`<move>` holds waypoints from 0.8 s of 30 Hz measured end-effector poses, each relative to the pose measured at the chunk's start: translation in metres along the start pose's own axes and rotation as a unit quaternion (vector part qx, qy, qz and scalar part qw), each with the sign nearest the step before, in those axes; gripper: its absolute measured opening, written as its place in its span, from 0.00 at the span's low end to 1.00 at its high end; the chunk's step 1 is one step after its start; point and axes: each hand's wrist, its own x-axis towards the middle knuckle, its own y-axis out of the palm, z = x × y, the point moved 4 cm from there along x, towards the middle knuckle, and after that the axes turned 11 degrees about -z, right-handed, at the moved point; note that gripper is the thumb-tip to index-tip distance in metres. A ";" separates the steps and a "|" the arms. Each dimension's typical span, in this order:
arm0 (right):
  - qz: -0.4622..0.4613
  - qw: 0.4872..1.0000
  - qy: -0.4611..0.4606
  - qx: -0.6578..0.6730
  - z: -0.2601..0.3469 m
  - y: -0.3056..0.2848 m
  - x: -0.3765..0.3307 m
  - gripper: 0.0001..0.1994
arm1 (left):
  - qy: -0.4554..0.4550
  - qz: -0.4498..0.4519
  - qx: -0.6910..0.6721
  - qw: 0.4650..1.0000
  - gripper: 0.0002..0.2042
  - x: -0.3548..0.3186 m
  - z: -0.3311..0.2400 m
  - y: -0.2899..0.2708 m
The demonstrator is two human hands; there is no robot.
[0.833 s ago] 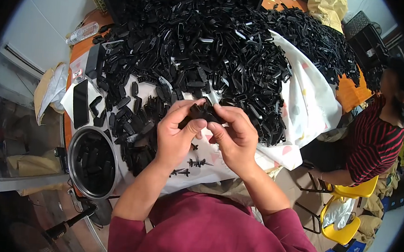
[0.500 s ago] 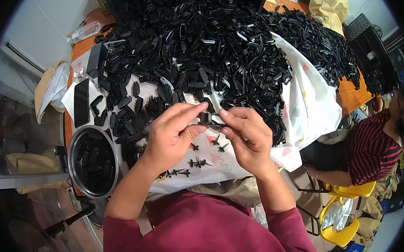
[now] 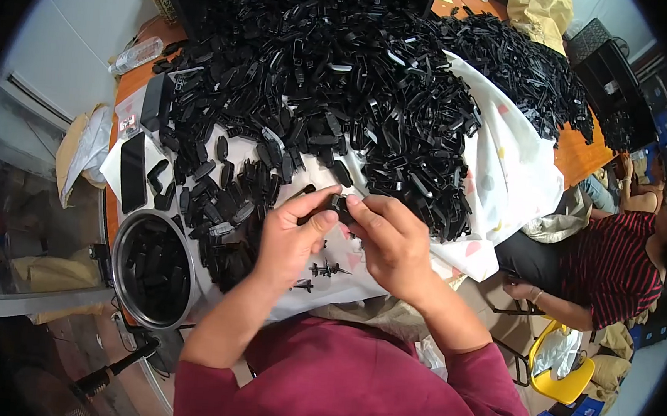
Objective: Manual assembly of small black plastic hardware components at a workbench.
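Observation:
A small black plastic part is held between my two hands above the white cloth. My left hand has its thumb and index finger curled at the part's left side. Pinched on its right side are the fingertips of my right hand, which cover much of it. Small black pieces with thin pointed stems lie on the cloth just below my hands. Beyond my fingers spreads a large heap of black plastic parts.
At the left stand a round metal bowl with black parts in it and a dark phone. A clear plastic bottle lies farther back. On the right, a person in a striped top sits near a yellow chair.
My hands have drawn closer together and the part is turned, now more covered by my right fingers. The seated person at the right has shifted, and another person's arm shows behind.

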 end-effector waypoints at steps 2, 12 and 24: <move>-0.031 0.998 -0.009 -0.054 -0.004 0.005 -0.011 0.19 | 0.002 -0.023 -0.062 0.998 0.18 -0.004 0.007 0.011; 0.178 0.849 0.427 0.255 -0.021 0.066 -0.048 0.09 | -0.048 -0.077 -0.134 0.987 0.12 -0.018 0.028 -0.050; 0.179 0.969 0.065 -0.156 -0.036 0.067 -0.024 0.11 | 0.299 -0.057 0.521 0.798 0.13 0.068 -0.026 -0.014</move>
